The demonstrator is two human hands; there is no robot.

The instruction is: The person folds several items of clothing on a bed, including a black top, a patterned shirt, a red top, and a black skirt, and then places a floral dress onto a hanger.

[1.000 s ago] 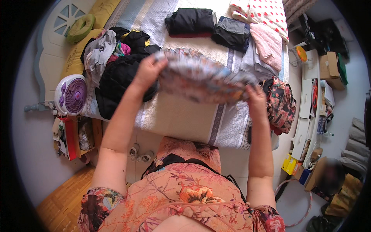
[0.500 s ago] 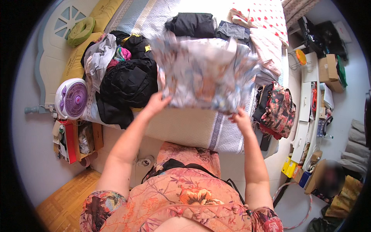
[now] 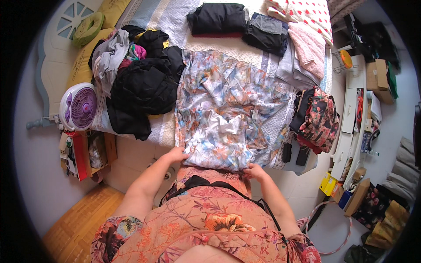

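Observation:
A thin patterned garment [image 3: 223, 105] in white, blue and rust lies spread over the bed, its near edge drawn to the front of the mattress. At that edge's left corner, my left hand [image 3: 177, 154] pinches the cloth. My right hand [image 3: 254, 171] grips the right corner, close to my body. Some wrinkles run across the middle of the garment, and part of its white inner side shows. To its left sits a heap of rumpled clothes [image 3: 144, 83], mostly black with a grey piece on top.
Folded dark clothes [image 3: 218, 19] and a folded dark pair with grey [image 3: 265, 34] lie at the far side. Pink and grey folded cloths [image 3: 307, 50] and a floral bag-like bundle [image 3: 319, 116] are on the right. A purple-white fan [image 3: 80, 107] stands left.
The garment, blurred in the air before, now lies spread on the bed. Both my hands have come down toward my body, still holding its near edge.

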